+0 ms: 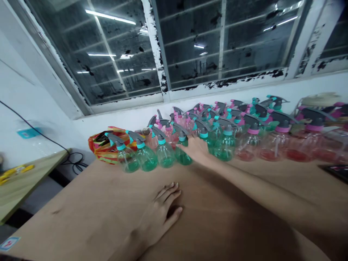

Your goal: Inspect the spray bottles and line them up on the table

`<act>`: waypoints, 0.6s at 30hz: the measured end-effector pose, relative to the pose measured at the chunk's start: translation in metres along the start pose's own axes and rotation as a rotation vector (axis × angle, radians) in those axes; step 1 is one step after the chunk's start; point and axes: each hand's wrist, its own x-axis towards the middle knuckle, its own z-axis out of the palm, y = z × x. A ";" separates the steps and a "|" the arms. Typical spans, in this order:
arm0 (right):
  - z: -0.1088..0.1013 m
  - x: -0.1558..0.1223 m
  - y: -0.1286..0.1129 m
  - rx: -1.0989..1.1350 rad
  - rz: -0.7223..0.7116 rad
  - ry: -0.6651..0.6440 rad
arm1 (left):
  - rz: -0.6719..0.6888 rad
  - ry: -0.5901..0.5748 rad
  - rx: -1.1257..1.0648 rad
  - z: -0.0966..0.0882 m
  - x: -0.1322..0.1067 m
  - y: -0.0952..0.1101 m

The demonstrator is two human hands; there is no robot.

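Two hands in view, both bare. Left hand (163,212) lies flat, palm down on the surface (89,210), fingers spread a little and straight, holding nothing. Right hand (197,149) is stretched far forward, loosely open, fingertips against the right side of a green bottle (181,156); no closed grip shows, and motion blur hides the exact contact. Bottle stands at the back of the surface in the front row, near the middle of the picture: clear green plastic, round bulbous body, teal collar, grey trigger head. Long axis upright; nozzle points left and slightly up. Surface is brown cardboard-like sheet, matte, smooth, with faint dents. More green bottles (144,157) stand to its left in a line, touching or almost touching, same shape and the same leftward nozzles. Pink bottles (272,148) with pink collars crowd the right side, several rows deep, back to the white wall. Striped red-yellow bag (99,150), crumpled, sits just left of the green row. Window (190,47) above has dark panes and flaking white frames. Black cable (74,161) runs down the left wall to a coil beside a green side table (29,181).
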 end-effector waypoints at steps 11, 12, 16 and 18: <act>-0.062 -0.082 0.033 -0.043 -0.204 -0.041 | -0.227 0.094 -0.093 0.009 0.019 0.022; -0.070 -0.089 0.039 -0.040 -0.227 -0.035 | -0.202 0.098 -0.140 0.011 0.026 0.029; -0.101 -0.109 0.067 0.027 -0.241 -0.023 | -0.117 0.060 -0.337 0.024 0.060 0.058; -0.116 -0.116 0.084 0.098 -0.194 -0.056 | -0.107 0.013 -0.396 0.033 0.077 0.072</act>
